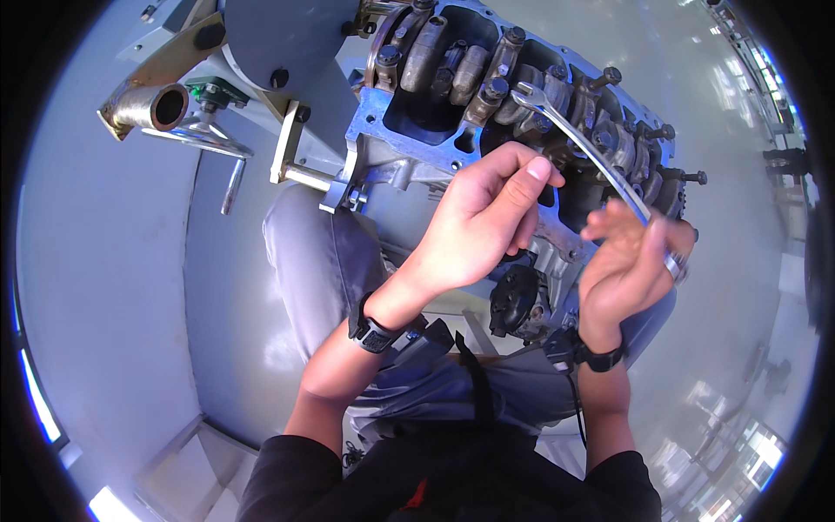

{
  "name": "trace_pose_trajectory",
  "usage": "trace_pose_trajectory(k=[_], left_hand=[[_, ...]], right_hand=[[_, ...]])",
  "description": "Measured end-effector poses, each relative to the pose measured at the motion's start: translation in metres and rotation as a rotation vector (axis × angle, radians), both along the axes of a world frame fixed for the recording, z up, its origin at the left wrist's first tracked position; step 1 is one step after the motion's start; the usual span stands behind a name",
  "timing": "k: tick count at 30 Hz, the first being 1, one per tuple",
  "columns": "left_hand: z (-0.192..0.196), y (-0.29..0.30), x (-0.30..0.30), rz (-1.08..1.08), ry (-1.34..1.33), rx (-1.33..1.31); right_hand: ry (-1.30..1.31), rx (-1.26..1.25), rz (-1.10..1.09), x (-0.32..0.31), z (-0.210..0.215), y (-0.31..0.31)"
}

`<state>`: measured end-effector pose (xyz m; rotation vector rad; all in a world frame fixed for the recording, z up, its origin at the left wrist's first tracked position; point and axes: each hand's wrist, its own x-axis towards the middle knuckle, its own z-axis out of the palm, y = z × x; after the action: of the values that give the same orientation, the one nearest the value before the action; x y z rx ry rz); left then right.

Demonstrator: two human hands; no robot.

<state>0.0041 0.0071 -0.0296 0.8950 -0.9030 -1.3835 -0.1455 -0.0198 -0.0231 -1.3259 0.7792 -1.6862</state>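
Wrench: the silver combination one slanted over the engine block, open end up above the crank gear
Right hand: pretty blurry, but looked like it was gripping the wrench near its ring end
Left hand: curled closed, thumb against the index finger, over the block's near edge
Bolts: a few poked up along the block's far right side
Stand: chrome crank handle hung off to the left
Legs: grey trousers, right under the block
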Motion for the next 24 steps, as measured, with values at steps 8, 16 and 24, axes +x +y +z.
trace_pose_trajectory(k=[8, 16, 24], left_hand=[[0.001, 0.000, 0.000, 0.021, 0.040, -0.007], [0.000, -0.001, 0.003, -0.016, -0.019, 0.060], [-0.003, -0.004, 0.007, -0.021, -0.070, 0.083]], right_hand=[[0.435, -0.406, 0.279, 0.004, -0.026, 0.030], [0.515, -0.374, 0.296, 0.003, -0.031, 0.036], [0.454, -0.374, 0.242, 0.010, -0.034, 0.034]])
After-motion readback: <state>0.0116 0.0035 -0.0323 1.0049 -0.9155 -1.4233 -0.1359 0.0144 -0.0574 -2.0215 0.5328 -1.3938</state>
